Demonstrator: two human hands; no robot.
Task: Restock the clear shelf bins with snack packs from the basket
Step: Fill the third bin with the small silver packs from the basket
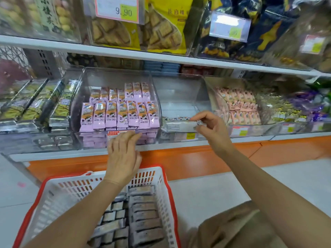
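A grey snack pack (180, 124) is being pinched by the right hand (211, 127) over the near-empty centre bin (179, 97); it may be snagged on the front lip. The left hand (123, 158) is being held open, empty.

Glossy clear plastic bins (180, 90), shiny foil snack packs (121, 115), perforated plastic basket (75, 187).
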